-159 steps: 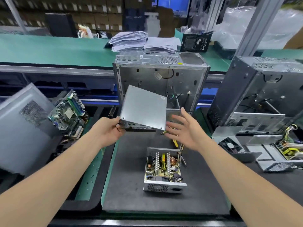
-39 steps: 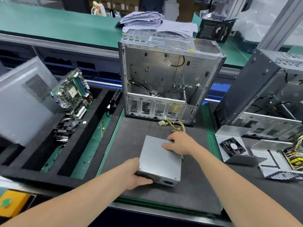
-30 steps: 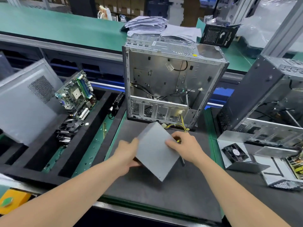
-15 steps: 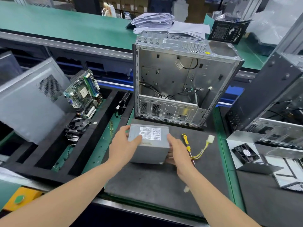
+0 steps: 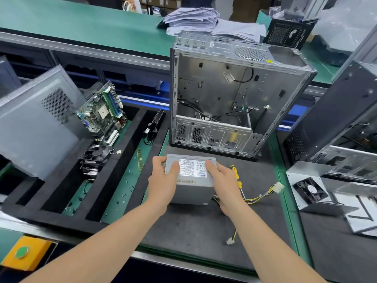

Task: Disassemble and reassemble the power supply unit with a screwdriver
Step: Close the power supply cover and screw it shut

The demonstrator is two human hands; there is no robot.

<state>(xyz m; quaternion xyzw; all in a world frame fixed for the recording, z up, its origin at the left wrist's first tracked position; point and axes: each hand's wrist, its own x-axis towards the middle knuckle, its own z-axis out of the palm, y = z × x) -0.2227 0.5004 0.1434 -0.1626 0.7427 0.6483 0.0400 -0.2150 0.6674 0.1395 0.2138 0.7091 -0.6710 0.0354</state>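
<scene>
Both hands, left (image 5: 162,185) and right (image 5: 225,186), clasp the closed grey metal power supply box (image 5: 191,180) on the dark counter mat (image 5: 195,227); reassembly seems underway, so next likely the yellow-handled screwdriver (image 5: 236,175) beside it.

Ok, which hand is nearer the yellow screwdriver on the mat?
Right. The right hand grips the power supply's right side, and the screwdriver lies on the mat just beside that hand. The left hand grips the opposite side, with the whole unit between it and the tool.
</scene>
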